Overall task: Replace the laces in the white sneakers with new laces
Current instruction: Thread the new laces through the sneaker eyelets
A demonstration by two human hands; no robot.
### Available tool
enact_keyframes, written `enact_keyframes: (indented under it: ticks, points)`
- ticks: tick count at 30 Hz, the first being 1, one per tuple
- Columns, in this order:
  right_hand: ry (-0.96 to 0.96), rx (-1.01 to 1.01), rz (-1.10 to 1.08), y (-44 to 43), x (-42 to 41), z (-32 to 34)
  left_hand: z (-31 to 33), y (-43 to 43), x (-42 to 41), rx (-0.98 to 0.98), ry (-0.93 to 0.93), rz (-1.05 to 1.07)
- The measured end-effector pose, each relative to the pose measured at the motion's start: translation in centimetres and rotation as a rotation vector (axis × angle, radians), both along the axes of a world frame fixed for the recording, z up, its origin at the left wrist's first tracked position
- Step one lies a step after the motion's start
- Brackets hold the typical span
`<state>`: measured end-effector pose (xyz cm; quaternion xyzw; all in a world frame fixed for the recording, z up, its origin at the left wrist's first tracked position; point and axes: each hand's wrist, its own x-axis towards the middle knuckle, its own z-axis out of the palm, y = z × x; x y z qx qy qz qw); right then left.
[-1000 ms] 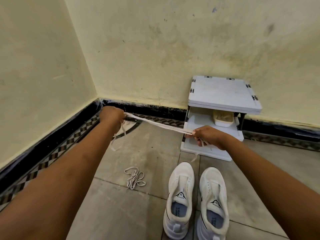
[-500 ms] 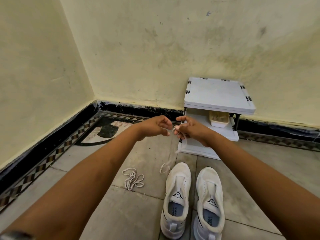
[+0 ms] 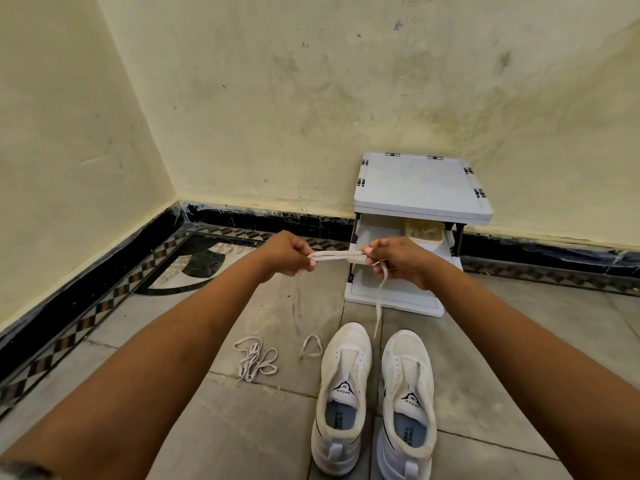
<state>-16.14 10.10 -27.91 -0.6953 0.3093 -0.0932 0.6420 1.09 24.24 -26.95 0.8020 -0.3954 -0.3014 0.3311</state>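
Mid-frame, left hand [image 3: 287, 252] and right hand [image 3: 398, 258] each pinch a white lace [image 3: 337, 257] stretched between them, its ends dangling. Below, right of centre, stand the unlaced sneakers [image 3: 346, 375]; a second lace [image 3: 256, 358] lies bundled to their left. Behind the right hand, a white rack [image 3: 420, 183] holds a tub [image 3: 424, 230]

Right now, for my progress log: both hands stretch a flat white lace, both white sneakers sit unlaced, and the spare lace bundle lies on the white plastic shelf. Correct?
No: the head view shows the spare white lace bundle on the grey floor tiles, not the shelf.
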Motion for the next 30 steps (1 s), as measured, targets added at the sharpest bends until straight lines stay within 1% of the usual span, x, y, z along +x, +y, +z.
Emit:
enact_keyframes:
  ticks: [4, 7, 12, 19, 24, 28, 30]
  points:
    - [-0.001, -0.014, -0.056, -0.2, -0.3, 0.1, 0.0, 0.1, -0.6, 0.025, 0.065, -0.079]
    - [-0.024, -0.012, -0.032, 0.4, 0.3, 0.2, 0.2, -0.5, -1.5, -0.047, 0.154, -0.104]
    - [-0.044, -0.084, 0.031, 1.4, 1.2, 0.4, 0.6, -1.3, -2.5, -0.160, 0.166, -0.071]
    - [-0.088, -0.056, 0.015, 1.6, 1.6, 0.4, 0.3, -1.3, -2.9, -0.203, 0.173, -0.067]
    - [-0.087, -0.041, -0.003, 1.6, 1.7, 0.3, 0.4, -1.4, -3.0, -0.212, 0.159, -0.037]
    - [-0.101, 0.039, -0.020, 1.4, 1.8, 0.3, 0.5, -1.5, -3.1, -0.254, 0.196, 0.048]
    - [-0.071, 0.031, 0.006, 1.1, 1.4, 0.4, 0.5, -1.3, -2.7, -0.276, 0.194, 0.100]
